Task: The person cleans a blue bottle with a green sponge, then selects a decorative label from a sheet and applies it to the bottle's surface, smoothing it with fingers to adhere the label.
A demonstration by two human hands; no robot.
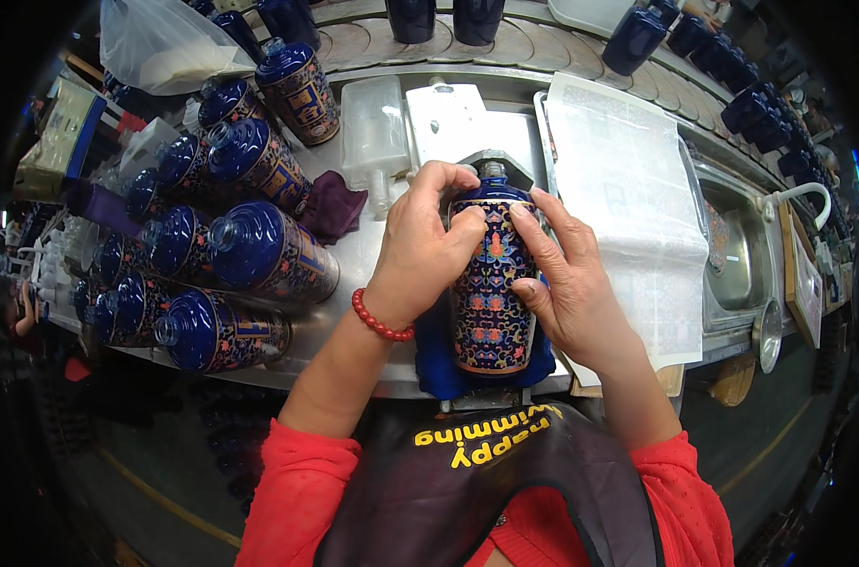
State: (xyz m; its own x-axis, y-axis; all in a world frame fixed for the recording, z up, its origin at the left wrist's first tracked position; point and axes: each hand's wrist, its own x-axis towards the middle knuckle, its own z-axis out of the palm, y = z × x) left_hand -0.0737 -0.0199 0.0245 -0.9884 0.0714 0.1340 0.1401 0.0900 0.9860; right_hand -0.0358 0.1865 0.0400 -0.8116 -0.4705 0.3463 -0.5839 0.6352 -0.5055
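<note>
Blue ceramic bottle [489, 293] with a bright flower pattern lies at the centre of the frame, neck pointing away, gripped on both sides by bare hands. Left hand [418, 250] curls over its shoulder, fingers closed near the neck; a red bead bracelet [380, 321] circles that wrist. Right hand [566, 283] clasps the other side, fingers spread along the body. Under the bottle sits a blue cloth [431, 364] on a metal worktable [368, 255]. At left, many similar blue bottles [259, 250] lie on their sides. A white printed sheet [628, 198] lies at right, beside a metal sink [736, 255]. A dark purple rag [333, 208] sits just left of the hands.
</note>
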